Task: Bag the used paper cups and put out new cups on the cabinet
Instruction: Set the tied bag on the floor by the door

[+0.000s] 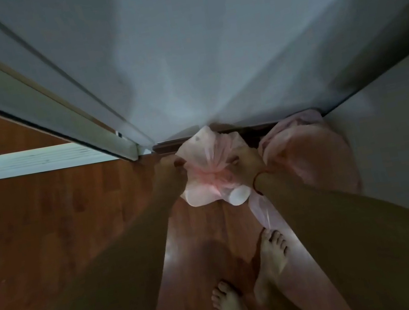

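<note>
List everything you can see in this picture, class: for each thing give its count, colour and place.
small plastic bag: one, pale pink, held above the floor at centre.
large plastic bag: one, pink, on the floor against the right wall.
wooden floor: one, reddish brown, below.
door frame: one, white, left.
left hand: one, gripping the small bag's left side.
right hand: one, gripping its right side.
bare feet: two, bottom centre.

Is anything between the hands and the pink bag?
No. Both hands already grip the pink bag: the left hand on its left side, the right hand on its right. Nothing visible sits between them.
</note>
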Demonstrator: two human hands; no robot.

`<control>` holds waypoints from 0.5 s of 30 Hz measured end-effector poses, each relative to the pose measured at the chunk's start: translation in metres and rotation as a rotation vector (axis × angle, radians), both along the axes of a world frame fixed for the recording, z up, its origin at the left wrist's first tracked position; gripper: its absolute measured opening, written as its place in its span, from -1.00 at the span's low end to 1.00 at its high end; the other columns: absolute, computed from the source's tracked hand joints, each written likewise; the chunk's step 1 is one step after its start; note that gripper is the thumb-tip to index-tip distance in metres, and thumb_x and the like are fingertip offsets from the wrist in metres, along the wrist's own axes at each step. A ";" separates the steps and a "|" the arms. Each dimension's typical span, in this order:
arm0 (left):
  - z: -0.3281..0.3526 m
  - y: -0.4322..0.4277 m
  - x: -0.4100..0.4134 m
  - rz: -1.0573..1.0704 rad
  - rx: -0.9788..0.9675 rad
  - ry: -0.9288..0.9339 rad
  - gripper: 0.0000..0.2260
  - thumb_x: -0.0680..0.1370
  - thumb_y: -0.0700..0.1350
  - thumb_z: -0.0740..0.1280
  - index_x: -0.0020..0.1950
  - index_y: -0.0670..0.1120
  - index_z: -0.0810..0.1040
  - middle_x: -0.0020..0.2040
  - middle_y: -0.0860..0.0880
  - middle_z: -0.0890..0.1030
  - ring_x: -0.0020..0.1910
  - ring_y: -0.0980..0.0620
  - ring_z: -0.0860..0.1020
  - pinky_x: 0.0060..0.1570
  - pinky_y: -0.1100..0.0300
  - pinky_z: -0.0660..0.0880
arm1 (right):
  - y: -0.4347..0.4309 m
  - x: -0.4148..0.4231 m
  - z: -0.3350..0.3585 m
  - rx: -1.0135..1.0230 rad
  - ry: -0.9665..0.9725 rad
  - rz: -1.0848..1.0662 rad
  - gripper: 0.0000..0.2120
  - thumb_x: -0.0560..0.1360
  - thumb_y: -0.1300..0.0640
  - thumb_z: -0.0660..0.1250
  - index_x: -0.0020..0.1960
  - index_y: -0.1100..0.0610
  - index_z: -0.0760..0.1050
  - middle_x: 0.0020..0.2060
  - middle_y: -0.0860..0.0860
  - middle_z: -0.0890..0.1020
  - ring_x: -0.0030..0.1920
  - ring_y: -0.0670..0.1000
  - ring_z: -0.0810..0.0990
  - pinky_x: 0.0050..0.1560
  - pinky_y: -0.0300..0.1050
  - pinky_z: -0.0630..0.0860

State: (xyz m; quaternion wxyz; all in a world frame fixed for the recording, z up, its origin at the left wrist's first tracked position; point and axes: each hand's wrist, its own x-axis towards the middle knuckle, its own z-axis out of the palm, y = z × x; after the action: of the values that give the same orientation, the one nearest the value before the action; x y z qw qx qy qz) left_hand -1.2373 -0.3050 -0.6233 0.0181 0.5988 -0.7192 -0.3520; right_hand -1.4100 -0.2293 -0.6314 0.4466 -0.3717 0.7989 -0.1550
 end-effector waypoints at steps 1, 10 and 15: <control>-0.013 -0.001 -0.001 0.000 0.005 -0.010 -0.82 0.43 -0.38 0.35 -0.03 -0.28 0.69 -0.02 -0.25 0.69 -0.01 -0.22 0.64 -0.02 0.18 0.46 | -0.001 -0.003 -0.013 0.021 0.011 0.005 -0.76 0.52 0.24 0.27 0.11 0.33 0.57 0.07 0.23 0.62 0.15 0.18 0.55 -0.02 -0.29 0.39; -0.086 -0.002 -0.025 0.048 0.102 -0.031 -0.85 0.47 -0.36 0.37 0.00 -0.29 0.67 0.06 -0.25 0.65 0.06 -0.20 0.62 0.05 0.17 0.48 | -0.017 -0.025 -0.071 0.075 0.129 0.050 -0.74 0.51 0.23 0.28 0.15 0.31 0.59 0.13 0.21 0.62 0.19 0.16 0.56 0.13 -0.17 0.42; -0.100 0.000 -0.034 0.055 0.113 -0.066 -0.82 0.52 -0.34 0.30 0.06 -0.28 0.65 0.10 -0.24 0.65 0.11 -0.20 0.61 0.16 0.06 0.52 | -0.018 -0.027 -0.072 0.114 0.167 0.125 -0.63 0.52 0.20 0.29 0.29 0.31 0.47 0.25 0.20 0.53 0.30 0.16 0.47 0.32 -0.11 0.37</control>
State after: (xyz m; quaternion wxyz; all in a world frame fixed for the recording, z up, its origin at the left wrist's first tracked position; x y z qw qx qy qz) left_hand -1.2717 -0.3052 -0.7238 -0.0298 0.6297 -0.6817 -0.3713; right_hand -1.4369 -0.2477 -0.7038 0.4078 -0.4065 0.8161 -0.0497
